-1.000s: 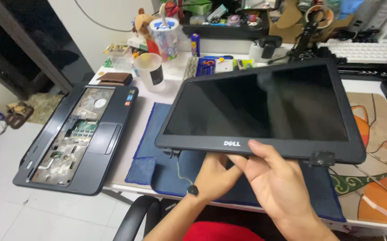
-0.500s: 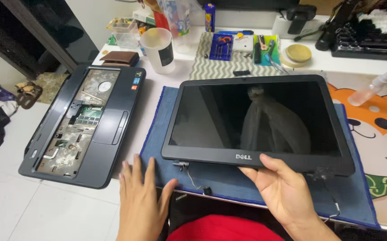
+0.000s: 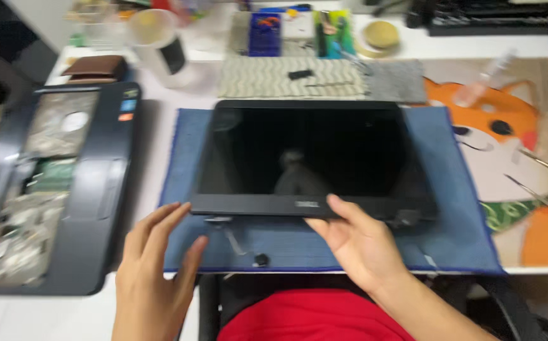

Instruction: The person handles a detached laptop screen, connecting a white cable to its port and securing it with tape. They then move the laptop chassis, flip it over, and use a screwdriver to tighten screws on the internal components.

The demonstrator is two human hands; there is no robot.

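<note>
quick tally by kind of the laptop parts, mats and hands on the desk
laptop screen panel: 1
laptop base with keyboard removed: 1
blue work mat: 1
cartoon fox desk mat: 1
grey zigzag mat: 1
hands: 2, left hand by the panel's lower corner, right hand on its lower edge
total: 7

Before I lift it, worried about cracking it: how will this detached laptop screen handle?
The laptop screen looks thin and wide, so probably light but liable to flex. Its glossy panel seems fragile. The right hand grips only its front edge; dangling cables could snag.
</note>
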